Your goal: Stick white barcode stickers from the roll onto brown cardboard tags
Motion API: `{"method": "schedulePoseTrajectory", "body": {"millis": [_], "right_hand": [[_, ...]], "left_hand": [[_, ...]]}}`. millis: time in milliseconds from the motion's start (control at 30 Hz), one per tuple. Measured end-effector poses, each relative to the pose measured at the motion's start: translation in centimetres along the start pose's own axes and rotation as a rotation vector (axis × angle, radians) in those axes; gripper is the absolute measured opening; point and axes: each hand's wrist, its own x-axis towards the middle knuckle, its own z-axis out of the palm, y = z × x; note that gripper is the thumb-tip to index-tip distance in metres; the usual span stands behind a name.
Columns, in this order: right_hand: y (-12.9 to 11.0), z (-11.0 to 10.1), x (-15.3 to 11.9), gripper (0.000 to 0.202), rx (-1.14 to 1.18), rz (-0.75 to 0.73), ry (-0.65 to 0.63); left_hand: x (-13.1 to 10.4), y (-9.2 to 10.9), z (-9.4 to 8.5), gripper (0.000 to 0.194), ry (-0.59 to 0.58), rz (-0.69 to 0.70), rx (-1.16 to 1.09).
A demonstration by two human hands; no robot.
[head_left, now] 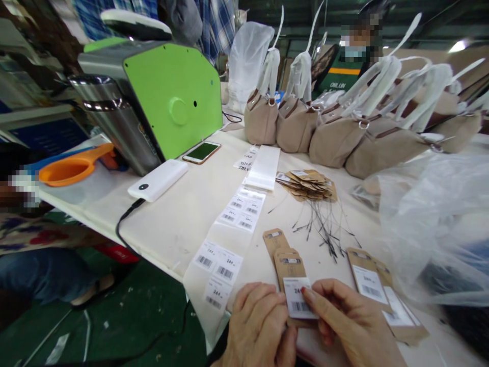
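Note:
At the bottom centre my left hand (257, 326) and my right hand (349, 323) together hold a brown cardboard hang tag (290, 267). A white barcode sticker (300, 299) lies on the tag between my thumbs. Another brown tag (273, 238) lies just behind it on the white table (183, 214). A long backing strip with barcode stickers (217, 267) runs off the table edge at my left. Tags with stickers on them (369, 283) lie to my right.
A pile of brown tags with black strings (307, 184) sits mid-table. Behind it stand beige bags (336, 140) with wrapped handles. A green machine (171, 102), a phone (201, 152), a white power bank (157, 180) and an orange funnel (72, 168) are at left. Clear plastic bags (435, 224) lie right. A person sits behind the bags.

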Motion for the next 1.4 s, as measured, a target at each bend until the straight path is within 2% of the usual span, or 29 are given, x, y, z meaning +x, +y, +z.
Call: {"method": "schedulePoseTrajectory", "body": {"millis": [467, 600, 900, 1100, 1267, 1400], "right_hand": [[-0.7, 0.7, -0.3, 0.038, 0.003, 0.005, 0.062], [-0.5, 0.8, -0.3, 0.036, -0.002, 0.002, 0.074], [-0.4, 0.8, -0.3, 0.035, -0.034, -0.027, 0.064], [0.1, 0.8, -0.2, 0.036, -0.093, -0.049, 0.074], [0.6, 0.7, 0.0, 0.036, -0.179, -0.118, 0.06], [0.4, 0.9, -0.2, 0.032, -0.226, -0.167, 0.114]], "left_hand": [[-0.9, -0.8, -0.1, 0.016, -0.116, 0.075, 0.056], [-0.7, -0.7, -0.1, 0.013, -0.094, 0.071, 0.054], [-1.1, -0.9, -0.2, 0.016, -0.125, 0.074, 0.068], [-0.9, -1.0, 0.0, 0.014, -0.121, 0.121, 0.072], [-0.4, -0.7, 0.1, 0.015, -0.063, 0.133, 0.108], [-0.4, -0.8, 0.2, 0.017, -0.088, 0.16, 0.123]]}}
